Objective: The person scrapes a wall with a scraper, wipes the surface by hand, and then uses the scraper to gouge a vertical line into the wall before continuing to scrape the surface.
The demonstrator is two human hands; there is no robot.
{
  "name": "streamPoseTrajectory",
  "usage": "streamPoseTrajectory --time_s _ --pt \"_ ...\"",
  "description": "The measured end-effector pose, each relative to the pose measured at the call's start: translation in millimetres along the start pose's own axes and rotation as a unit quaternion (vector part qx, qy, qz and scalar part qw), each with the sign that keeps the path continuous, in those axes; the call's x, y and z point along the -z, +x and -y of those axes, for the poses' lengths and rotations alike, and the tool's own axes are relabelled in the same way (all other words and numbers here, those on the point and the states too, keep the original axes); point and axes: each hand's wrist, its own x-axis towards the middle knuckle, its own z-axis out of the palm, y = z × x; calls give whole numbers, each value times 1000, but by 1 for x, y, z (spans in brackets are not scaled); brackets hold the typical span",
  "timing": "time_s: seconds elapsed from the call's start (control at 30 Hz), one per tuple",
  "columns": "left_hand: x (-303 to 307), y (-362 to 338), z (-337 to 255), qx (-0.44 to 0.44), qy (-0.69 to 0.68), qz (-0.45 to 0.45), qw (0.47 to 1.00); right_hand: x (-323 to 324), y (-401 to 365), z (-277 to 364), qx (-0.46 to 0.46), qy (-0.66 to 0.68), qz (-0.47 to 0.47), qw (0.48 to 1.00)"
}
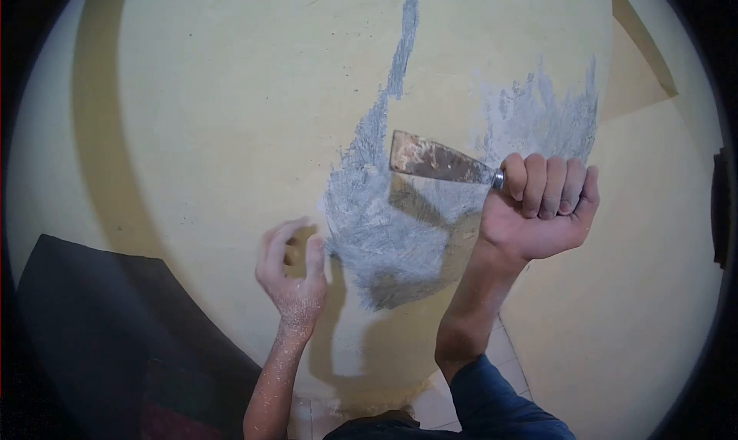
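My right hand (542, 205) is wrapped round the handle of a putty knife (438, 160), whose worn, stained blade points left. Behind the blade, the yellow wall (231, 117) bears a large rough grey patch (384, 225), which narrows into a strip running upward. A second, paler scraped patch (542, 117) lies up and right, above my right hand. My left hand (294, 271) is raised at the left edge of the large patch, fingers curved and thumb apart, holding nothing. Whitish dust speckles its wrist and forearm. The putty knife's handle is mostly hidden in my fist.
A dark panel-like object (115, 317) stands at the lower left. Light floor tiles (507, 355) show below, along the wall's foot. At the far right edge is a dark narrow object (720, 209). Shadows of my arms fall on the wall.
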Motion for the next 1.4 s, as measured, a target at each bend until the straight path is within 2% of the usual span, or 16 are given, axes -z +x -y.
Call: streamPoseTrajectory --time_s 0.03,0.07,0.13,0.27,0.53,0.63,0.77,0.83,0.9,0.93,1.0,1.07,1.13,1.2,1.3,1.4 --pt "2 -3 14 -96 92 -71 989 1 4 -8 29 -69 30 997" --pt "4 -3 27 -131 155 -39 978 4 5 -22 57 -137 60 987" --pt "-3 3 42 -162 213 -46 963 17 5 -57 64 -210 26 975" --pt "-21 5 71 -188 289 -63 937 -2 -3 -45 101 -274 72 954" --pt "-24 3 89 -225 266 -67 935 11 -14 -35 51 -108 85 989" --pt "-26 3 89 -222 265 -71 936 28 -14 -53 47 -169 70 982" --pt "-26 3 93 -234 272 -74 930 11 -16 -31 55 -93 137 985" --pt "-26 5 91 -229 267 -76 933 22 -14 -38 90 -216 140 962" --pt "-26 1 90 -227 265 -66 935 21 -14 -56 48 -122 110 985" --pt "-26 2 91 -229 266 -67 934 14 -16 -50 98 -148 149 973" --pt "-25 4 92 -229 266 -71 933 19 -19 -52 206 -358 111 904" --pt "-25 3 89 -227 261 -69 936 20 -17 -60 60 -219 118 967" --pt "-25 2 90 -228 263 -65 935 17 -20 -51 104 -253 108 956" --pt "-25 6 91 -230 264 -69 934 6 -17 -34 66 -160 160 972" --pt "-25 0 90 -224 259 -64 937 24 -16 -60 23 -199 108 974" --pt "-26 7 92 -230 258 -66 936 6 -14 -44 40 -89 160 982"
